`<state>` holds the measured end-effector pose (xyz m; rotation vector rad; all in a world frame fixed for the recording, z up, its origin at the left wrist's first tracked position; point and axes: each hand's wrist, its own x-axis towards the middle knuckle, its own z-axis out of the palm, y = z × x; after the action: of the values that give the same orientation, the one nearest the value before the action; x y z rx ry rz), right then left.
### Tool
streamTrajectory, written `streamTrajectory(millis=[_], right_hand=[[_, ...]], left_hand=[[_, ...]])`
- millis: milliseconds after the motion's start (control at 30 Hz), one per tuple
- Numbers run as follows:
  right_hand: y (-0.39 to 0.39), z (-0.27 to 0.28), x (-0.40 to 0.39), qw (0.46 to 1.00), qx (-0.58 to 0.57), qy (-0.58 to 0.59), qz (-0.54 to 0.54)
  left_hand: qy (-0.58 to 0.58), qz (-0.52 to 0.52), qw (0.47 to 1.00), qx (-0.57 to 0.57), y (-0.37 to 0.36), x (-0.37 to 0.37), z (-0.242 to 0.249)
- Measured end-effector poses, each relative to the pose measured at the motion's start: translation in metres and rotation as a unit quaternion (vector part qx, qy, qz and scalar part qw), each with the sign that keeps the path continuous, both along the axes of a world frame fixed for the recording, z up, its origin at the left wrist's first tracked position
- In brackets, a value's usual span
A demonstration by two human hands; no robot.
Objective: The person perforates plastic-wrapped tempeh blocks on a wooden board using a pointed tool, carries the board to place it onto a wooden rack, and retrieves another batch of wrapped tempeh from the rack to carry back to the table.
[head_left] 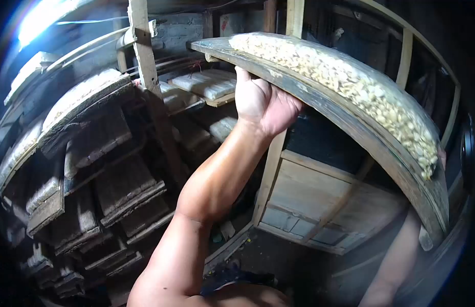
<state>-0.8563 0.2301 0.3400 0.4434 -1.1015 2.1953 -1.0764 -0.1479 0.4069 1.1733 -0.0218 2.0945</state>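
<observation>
Raised at head height is a long wooden board (309,97) that bears a slab of pale beans (345,77) wrapped in clear plastic. The board looks curved through the wide lens. My left hand (265,100) grips it from below near its left end, thumb up against the near edge, the other fingers hidden beneath. At the board's right end, my right forearm (401,256) rises behind the wood. Only a bit of my right hand (442,156) shows there, at the edge beside the beans; most of it is covered by the board.
Racks at the left carry several wooden boards (127,202), some with wrapped slabs (84,94). Another wrapped slab (209,83) lies behind my left hand. A wooden post (145,51) stands between the racks. Below the raised board is a pale panelled wooden frame (309,192). A bright lamp (40,20) shines upper left.
</observation>
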Motion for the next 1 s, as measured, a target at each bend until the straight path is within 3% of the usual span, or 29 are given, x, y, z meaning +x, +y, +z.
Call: streamTrajectory(millis=[133, 233, 333, 633, 767, 833, 1000], right_hand=[[-0.025, 0.027, -0.065, 0.997, 0.03, -0.007, 0.07], [-0.046, 0.045, -0.113, 0.989, 0.061, -0.006, 0.138], [-0.075, 0.065, -0.156, 0.946, 0.157, 0.046, 0.281], [-0.118, 0.083, -0.258, 1.0, 0.012, -0.006, 0.007], [-0.118, 0.083, -0.289, 0.995, 0.06, 0.039, 0.076], [-0.141, 0.088, -0.293, 0.999, 0.008, 0.016, 0.038], [-0.087, 0.093, -0.34, 0.994, 0.035, -0.001, 0.101]], left_hand=[[-0.006, 0.082, 0.997, 0.001, -0.011, -0.05, 0.017], [-0.008, 0.086, 0.995, 0.054, -0.018, -0.094, 0.027], [-0.034, 0.154, 0.987, 0.024, -0.023, -0.133, 0.035], [-0.084, 0.232, 0.968, 0.044, -0.036, -0.224, 0.044], [-0.077, 0.263, 0.961, 0.035, -0.038, -0.258, 0.042], [-0.083, 0.264, 0.96, 0.039, -0.041, -0.262, 0.042], [-0.096, 0.263, 0.959, 0.043, -0.045, -0.285, 0.039]])
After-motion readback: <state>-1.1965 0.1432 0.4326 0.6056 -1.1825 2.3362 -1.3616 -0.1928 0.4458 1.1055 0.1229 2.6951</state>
